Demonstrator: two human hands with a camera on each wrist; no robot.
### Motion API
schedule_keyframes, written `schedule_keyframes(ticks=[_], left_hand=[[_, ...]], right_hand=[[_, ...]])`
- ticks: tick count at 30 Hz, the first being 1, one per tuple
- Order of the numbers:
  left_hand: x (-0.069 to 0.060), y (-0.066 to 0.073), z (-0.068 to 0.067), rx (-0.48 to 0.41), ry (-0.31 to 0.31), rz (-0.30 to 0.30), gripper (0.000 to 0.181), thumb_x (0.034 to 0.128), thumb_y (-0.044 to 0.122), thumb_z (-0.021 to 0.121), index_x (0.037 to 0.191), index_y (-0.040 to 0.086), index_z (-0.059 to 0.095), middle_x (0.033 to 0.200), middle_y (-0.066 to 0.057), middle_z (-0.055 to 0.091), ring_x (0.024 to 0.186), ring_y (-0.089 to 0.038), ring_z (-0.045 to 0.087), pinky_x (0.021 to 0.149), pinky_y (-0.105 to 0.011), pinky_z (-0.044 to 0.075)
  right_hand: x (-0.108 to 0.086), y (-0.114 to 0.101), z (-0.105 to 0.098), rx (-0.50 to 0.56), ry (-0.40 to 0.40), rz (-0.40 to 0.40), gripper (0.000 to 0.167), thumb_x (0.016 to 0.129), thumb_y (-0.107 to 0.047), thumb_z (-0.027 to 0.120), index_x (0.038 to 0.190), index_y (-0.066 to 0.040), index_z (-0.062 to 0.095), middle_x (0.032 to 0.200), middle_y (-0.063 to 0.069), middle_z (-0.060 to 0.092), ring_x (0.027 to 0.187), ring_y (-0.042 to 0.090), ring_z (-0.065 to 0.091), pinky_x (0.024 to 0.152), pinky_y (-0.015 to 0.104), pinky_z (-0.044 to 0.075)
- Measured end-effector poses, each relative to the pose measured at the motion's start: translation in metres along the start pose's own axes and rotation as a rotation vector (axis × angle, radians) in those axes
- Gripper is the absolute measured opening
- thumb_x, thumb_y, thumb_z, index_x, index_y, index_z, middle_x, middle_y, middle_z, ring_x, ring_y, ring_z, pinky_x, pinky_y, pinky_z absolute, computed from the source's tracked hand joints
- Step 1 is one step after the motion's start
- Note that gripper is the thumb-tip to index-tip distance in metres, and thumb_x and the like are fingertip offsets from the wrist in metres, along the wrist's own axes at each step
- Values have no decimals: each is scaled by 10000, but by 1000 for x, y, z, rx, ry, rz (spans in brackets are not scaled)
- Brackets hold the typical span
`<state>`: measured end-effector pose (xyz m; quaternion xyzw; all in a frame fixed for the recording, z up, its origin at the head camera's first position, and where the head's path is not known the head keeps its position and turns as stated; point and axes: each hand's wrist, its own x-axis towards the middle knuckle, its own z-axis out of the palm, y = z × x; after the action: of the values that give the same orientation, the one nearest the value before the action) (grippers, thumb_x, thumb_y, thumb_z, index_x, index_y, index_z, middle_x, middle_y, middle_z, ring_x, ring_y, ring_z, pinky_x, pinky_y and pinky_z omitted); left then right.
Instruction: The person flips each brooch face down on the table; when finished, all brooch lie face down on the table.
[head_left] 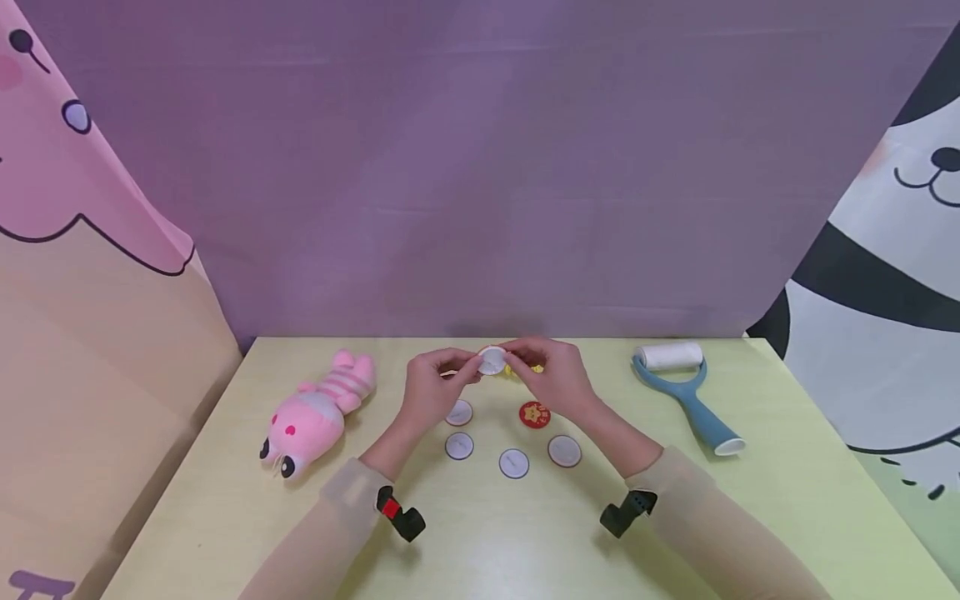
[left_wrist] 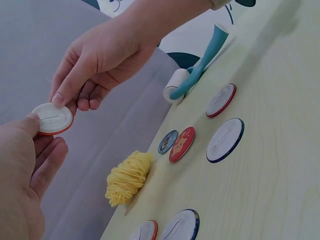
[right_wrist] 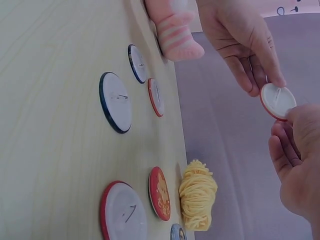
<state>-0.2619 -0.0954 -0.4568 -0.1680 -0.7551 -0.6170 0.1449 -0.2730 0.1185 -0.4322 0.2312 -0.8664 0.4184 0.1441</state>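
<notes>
Both hands hold one round badge point(head_left: 492, 360) above the table, its white pin side showing and a red-orange rim visible in the wrist views. The left hand point(head_left: 437, 385) pinches its left edge between thumb and fingers; the right hand point(head_left: 553, 375) pinches the right edge. Below them lie several badges white side up, among them one at the front point(head_left: 513, 463) and one at the right point(head_left: 564, 451). A red badge with a star figure point(head_left: 535, 414) lies face up. Beside it in the left wrist view is a blue badge point(left_wrist: 168, 142).
A bundle of yellow yarn point(left_wrist: 128, 178) lies behind the badges, mostly hidden by the right hand in the head view. On the left lies a pink plush toy point(head_left: 311, 423). A blue-handled lint roller point(head_left: 693, 400) lies on the right. A purple cloth point(head_left: 495, 167) hangs behind the table.
</notes>
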Motion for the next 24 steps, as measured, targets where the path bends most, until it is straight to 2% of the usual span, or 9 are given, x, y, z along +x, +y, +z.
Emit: schedule_keyframes(ticks=[2,8,12,21,24], left_hand=[[0,0,-1,-11,-8,-16,131,958,106,797,1033,3,829,946,-186,820,797,-289,813,758,-273,658],[0,2,-1,-19,-30,-41,225,951,58,791,1172,17,803,883,-199,807,718,-205,788,718,-270,657],[-1,2,-2,-9,-60,-73,268,948,49,790,1215,27,789,878,-194,807,703,-202,785,703,-251,649],[-5,1,-4,67,-145,-107,406,875,72,868,1270,57,775,1009,-146,818,912,-218,797,816,-256,651],[-5,0,-3,85,-165,-129,436,868,76,879,1288,55,763,1038,-139,815,932,-227,795,825,-258,650]], right_hand=[[0,1,0,7,-7,9,172,967,-162,797,1130,-115,823,953,43,825,785,154,706,715,225,588],[-1,1,0,35,-25,21,193,972,-147,788,1161,-106,795,864,49,783,729,146,658,670,229,559],[-1,2,1,55,-51,38,186,981,-138,771,1164,-111,791,836,50,764,696,136,627,622,216,522],[-5,8,1,42,-101,74,173,983,-152,770,1151,-115,791,861,26,767,698,134,639,599,227,530],[-5,10,2,43,-114,81,172,984,-154,767,1148,-110,790,860,40,770,705,135,638,606,226,533]])
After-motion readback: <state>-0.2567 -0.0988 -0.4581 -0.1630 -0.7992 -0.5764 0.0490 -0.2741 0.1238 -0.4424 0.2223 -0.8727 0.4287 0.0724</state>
